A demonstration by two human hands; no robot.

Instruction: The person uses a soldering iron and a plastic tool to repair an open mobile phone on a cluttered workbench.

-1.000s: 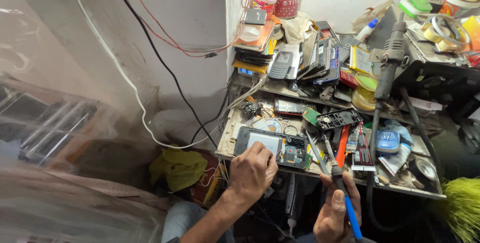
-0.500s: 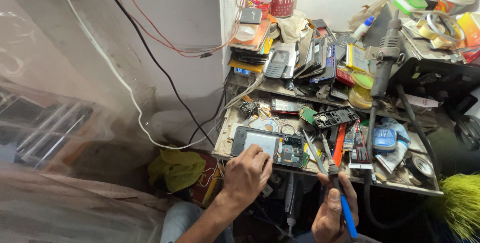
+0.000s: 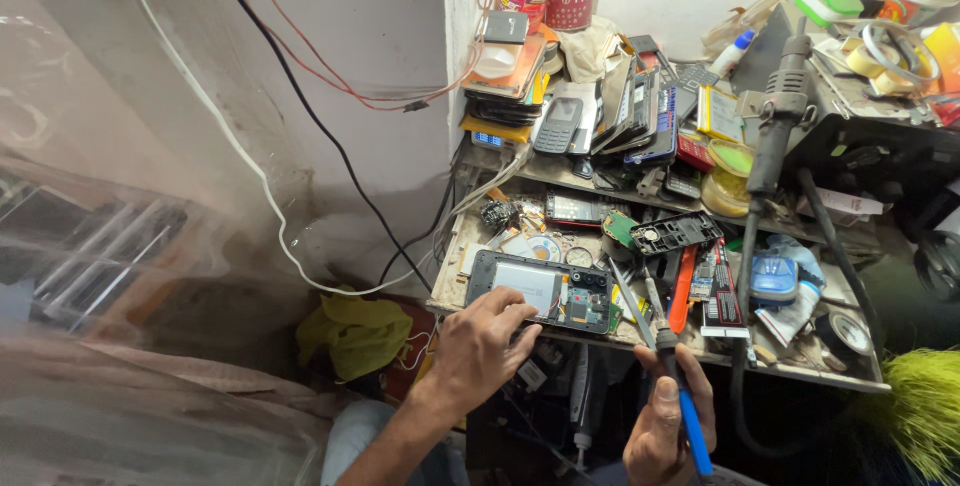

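The left hand [image 3: 480,341] lies palm down at the front edge of the bench [image 3: 800,371], its fingers spread and loosely curled, the fingertips pressing on the near edge of an opened phone [image 3: 542,291]. It steadies the phone rather than gripping it.

The right hand [image 3: 668,421] is closed in a fist around the blue handle of a soldering iron [image 3: 672,371], thumb laid along the shaft. The iron points up and away, its metal tip reaching over the front edge of the bench, just right of the phone; whether the tip touches anything cannot be told.

The phone lies flat, back cover off, near the front left corner of the bench, showing a pale battery on the left and a green circuit board on the right. It sits directly beyond the left hand and up and to the left of the right hand.

Just right of the iron's tip lies a red-handled tool [image 3: 682,286]. A stack of phones [image 3: 620,121] crowds the shelf above.
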